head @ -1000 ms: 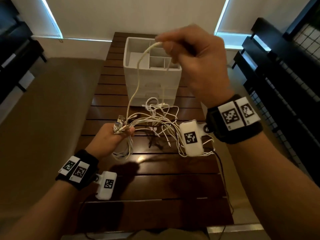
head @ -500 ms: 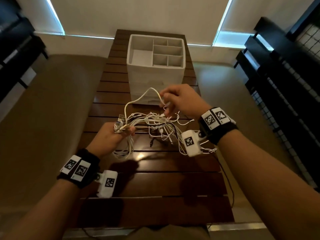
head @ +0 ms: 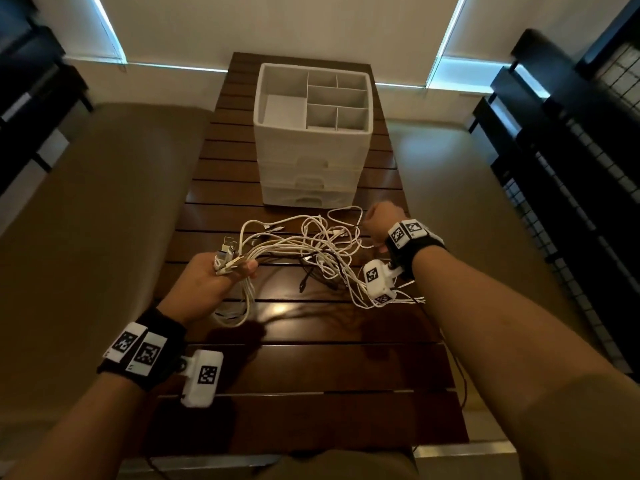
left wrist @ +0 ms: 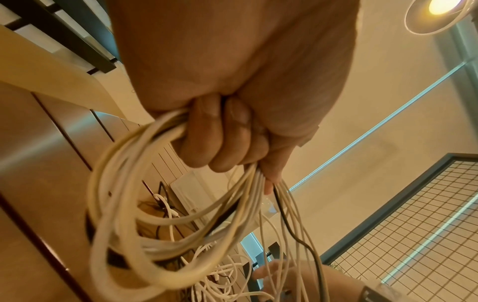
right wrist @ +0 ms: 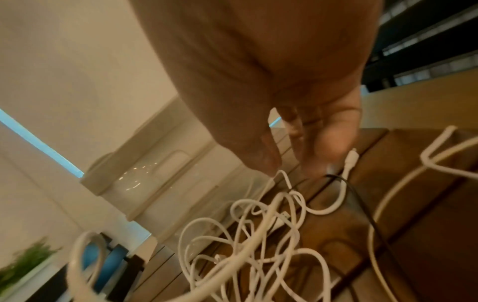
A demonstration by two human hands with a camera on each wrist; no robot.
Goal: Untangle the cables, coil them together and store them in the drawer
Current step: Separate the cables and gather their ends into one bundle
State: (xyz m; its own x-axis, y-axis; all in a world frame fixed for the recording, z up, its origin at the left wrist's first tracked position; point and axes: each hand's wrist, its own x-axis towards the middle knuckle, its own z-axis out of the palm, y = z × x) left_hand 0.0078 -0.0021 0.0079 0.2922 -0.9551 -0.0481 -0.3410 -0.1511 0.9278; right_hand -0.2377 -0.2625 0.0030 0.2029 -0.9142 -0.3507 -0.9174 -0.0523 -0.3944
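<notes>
Right hand (head: pixel 381 220) now lower, fingers (right wrist: pixel 269 157) pinching white cables (head: pixel 311 244); left hand (head: pixel 204 282) clutching bundled ends.

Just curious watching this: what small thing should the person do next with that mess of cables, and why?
Probably pinch one loose white end with the right hand and draw it out. The left hand already grips a gathered bundle, but the tangle lies knotted on the table.

A drawer unit (head: pixel 313 140) stood at the far end of the worktop (head: pixel 311 368). Before it the cables (head: pixel 304 244) sprawled between the left hand (head: pixel 207 282) and the right hand (head: pixel 382 220), trailing down onto the worktop.
</notes>
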